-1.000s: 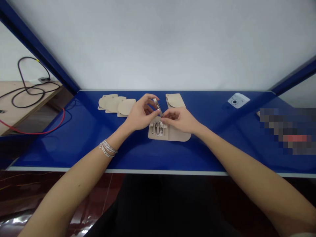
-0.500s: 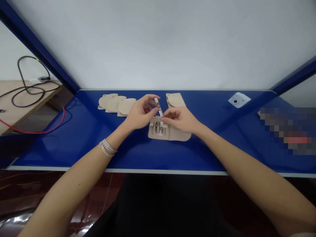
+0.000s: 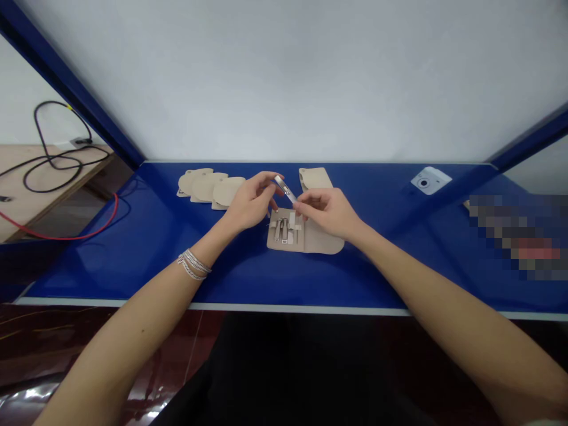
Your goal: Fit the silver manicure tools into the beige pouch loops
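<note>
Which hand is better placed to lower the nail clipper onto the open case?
Probably the right hand: it pinches the nail clipper by its lower end, above the open beige case. The left hand is at the upper end, its contact unclear.

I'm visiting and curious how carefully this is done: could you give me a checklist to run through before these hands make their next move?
1. Metal tool gripped by the right hand: ok, pinched at its lower end.
2. Left hand touching the tool: cannot tell; its fingers are close to the upper end.
3. Beige case open on the blue table: ok.
4. Metal implements lying in that case: ok.
5. White camera apart from both hands: ok.
</note>
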`<action>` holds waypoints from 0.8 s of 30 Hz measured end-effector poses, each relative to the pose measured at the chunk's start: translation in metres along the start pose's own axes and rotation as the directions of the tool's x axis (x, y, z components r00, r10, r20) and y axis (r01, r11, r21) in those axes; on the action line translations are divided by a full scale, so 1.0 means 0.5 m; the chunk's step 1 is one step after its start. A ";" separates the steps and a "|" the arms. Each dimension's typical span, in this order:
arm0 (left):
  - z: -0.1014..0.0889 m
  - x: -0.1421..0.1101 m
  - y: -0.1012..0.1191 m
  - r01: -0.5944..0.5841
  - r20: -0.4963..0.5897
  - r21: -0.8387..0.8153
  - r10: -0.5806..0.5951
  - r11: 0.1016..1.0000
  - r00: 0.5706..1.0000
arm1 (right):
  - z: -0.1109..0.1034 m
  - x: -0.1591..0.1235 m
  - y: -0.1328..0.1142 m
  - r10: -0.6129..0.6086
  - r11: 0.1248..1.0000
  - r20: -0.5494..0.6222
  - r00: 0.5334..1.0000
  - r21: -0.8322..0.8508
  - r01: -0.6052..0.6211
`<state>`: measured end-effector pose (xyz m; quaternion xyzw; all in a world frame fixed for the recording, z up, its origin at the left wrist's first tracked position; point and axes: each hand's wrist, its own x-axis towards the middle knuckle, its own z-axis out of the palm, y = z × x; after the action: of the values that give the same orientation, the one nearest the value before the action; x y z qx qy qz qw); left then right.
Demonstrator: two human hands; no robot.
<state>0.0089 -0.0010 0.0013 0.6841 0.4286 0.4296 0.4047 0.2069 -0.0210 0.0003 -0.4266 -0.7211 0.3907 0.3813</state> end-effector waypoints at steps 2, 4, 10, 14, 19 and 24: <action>-0.002 0.003 -0.004 0.012 -0.044 0.024 -0.011 1.000 0.999 | -0.002 0.004 0.003 0.015 1.000 -0.096 0.995 -0.019 -0.017; -0.005 0.004 -0.007 0.020 -0.068 0.057 -0.016 0.998 0.998 | -0.005 0.009 0.005 0.033 0.999 -0.177 0.984 -0.009 -0.035; -0.002 -0.006 -0.002 0.037 -0.018 0.144 -0.035 0.989 0.999 | -0.014 0.016 0.015 0.034 0.999 -0.287 0.957 0.044 -0.022; -0.001 -0.011 0.009 0.033 -0.018 0.204 -0.030 0.979 0.999 | -0.016 0.012 0.016 -0.017 1.000 -0.277 0.961 -0.030 0.009; -0.005 -0.010 0.008 0.014 -0.042 0.269 -0.002 0.963 0.999 | -0.016 0.007 0.012 -0.055 0.984 -0.251 0.967 -0.176 0.011; -0.006 -0.009 0.005 -0.010 -0.068 0.320 0.033 0.947 0.997 | -0.017 0.007 0.011 -0.064 0.971 -0.231 0.971 -0.241 0.006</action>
<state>0.0057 -0.0054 0.0034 0.7293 0.4992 0.3833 0.2682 0.2148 -0.0140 -0.0002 -0.4999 -0.7196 0.2407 0.4175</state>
